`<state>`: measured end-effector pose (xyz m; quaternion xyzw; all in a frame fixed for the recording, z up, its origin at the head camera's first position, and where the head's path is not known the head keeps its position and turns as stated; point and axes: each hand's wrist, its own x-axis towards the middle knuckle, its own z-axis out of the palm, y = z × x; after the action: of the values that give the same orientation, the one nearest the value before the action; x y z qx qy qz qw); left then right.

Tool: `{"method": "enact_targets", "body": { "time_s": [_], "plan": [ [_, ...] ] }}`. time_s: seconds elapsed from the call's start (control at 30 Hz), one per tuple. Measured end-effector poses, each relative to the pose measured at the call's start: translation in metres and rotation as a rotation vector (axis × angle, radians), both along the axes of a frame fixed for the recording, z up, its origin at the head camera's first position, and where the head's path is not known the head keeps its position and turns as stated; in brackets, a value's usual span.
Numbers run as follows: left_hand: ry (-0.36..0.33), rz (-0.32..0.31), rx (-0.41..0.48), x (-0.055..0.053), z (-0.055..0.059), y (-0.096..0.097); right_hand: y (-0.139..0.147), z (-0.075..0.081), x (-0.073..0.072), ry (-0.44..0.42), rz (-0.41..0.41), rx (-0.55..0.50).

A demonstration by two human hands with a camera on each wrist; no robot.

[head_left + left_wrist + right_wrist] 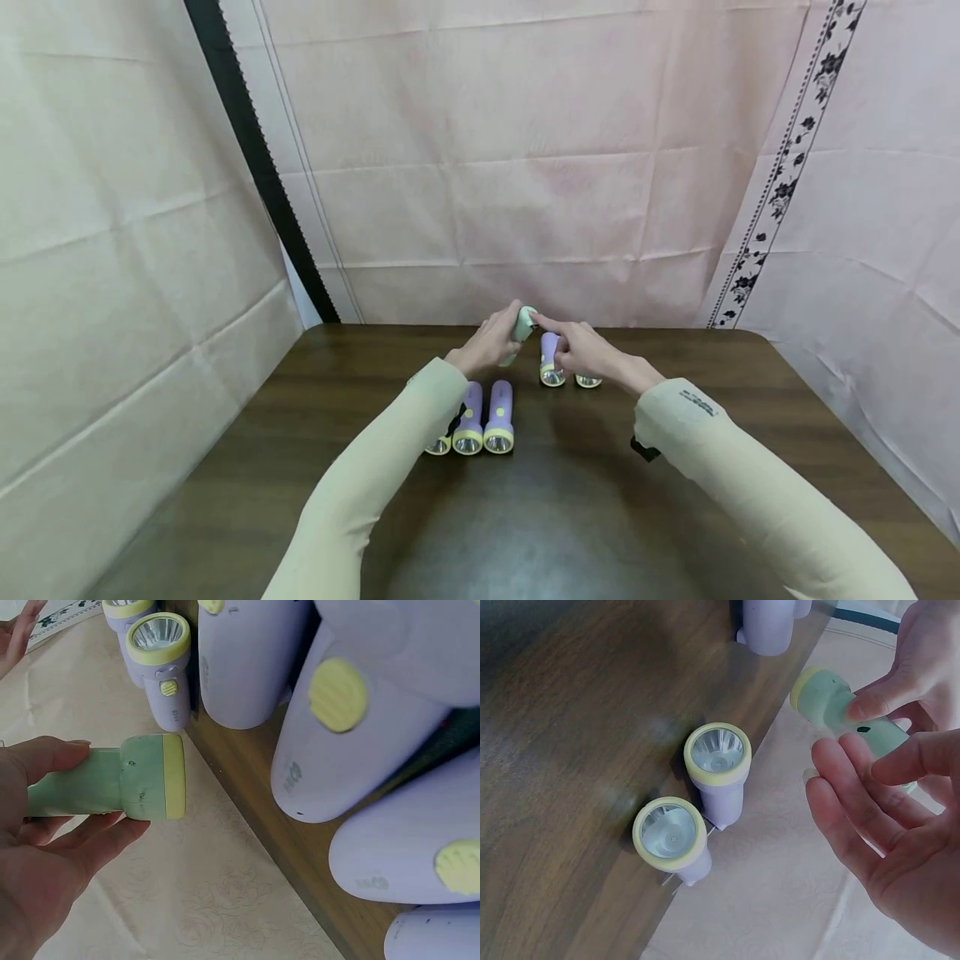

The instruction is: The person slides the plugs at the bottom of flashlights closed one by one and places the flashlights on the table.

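Note:
My left hand holds a mint-green flashlight with a yellow rim above the far edge of the table. In the left wrist view its thumb lies along one side and the fingers along the other. My right hand reaches in from the right, its index finger extended to the end of the green flashlight; whether it touches is hard to tell. The other fingers are loosely bent, with nothing visible between them. Beneath the right hand stand two lilac flashlights, one beside the other.
Nearer on the brown wooden table, lilac flashlights lie side by side, including one at the right of the row and another next to it. The left forearm partly covers this row. Pale cloth hangs behind the table.

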<state>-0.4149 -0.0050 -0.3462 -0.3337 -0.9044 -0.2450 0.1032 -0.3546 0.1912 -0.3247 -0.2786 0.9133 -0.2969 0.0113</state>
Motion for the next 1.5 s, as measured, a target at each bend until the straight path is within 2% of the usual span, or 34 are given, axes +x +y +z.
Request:
{"method": "enact_targets", "body": {
  "time_s": [0.2, 0.37, 0.5, 0.57, 0.7, 0.87, 0.97, 1.07, 1.27, 1.5],
  "plan": [
    [0.007, -0.008, -0.020, 0.003, -0.002, -0.001, -0.002, -0.001, 0.002, 0.003, -0.004, -0.004],
    [0.004, -0.009, -0.050, 0.005, 0.004, 0.000, 0.000, 0.001, 0.000, 0.036, -0.005, -0.003],
    [0.011, 0.002, -0.114, 0.007, 0.010, -0.003, -0.001, 0.003, 0.000, 0.051, 0.003, 0.003],
    [0.001, 0.021, -0.144, 0.010, 0.013, -0.004, 0.000, 0.004, 0.001, 0.050, 0.003, 0.016],
    [-0.033, 0.097, -0.192, 0.018, 0.021, -0.002, 0.002, 0.009, 0.002, 0.059, -0.037, 0.028],
    [-0.072, 0.177, -0.273, 0.028, 0.030, 0.014, 0.009, 0.018, 0.000, 0.082, -0.100, 0.035],
    [-0.092, 0.239, -0.328, 0.034, 0.025, 0.026, 0.013, 0.022, 0.001, 0.107, -0.118, 0.068],
    [-0.113, 0.287, -0.371, 0.041, 0.014, 0.037, 0.015, 0.023, 0.003, 0.120, -0.128, 0.083],
    [-0.169, 0.309, -0.441, 0.050, -0.006, 0.053, 0.015, 0.020, 0.004, 0.123, -0.132, 0.095],
    [-0.183, 0.347, -0.548, 0.054, -0.018, 0.062, 0.012, 0.018, 0.006, 0.113, -0.126, 0.119]
  ]
}}
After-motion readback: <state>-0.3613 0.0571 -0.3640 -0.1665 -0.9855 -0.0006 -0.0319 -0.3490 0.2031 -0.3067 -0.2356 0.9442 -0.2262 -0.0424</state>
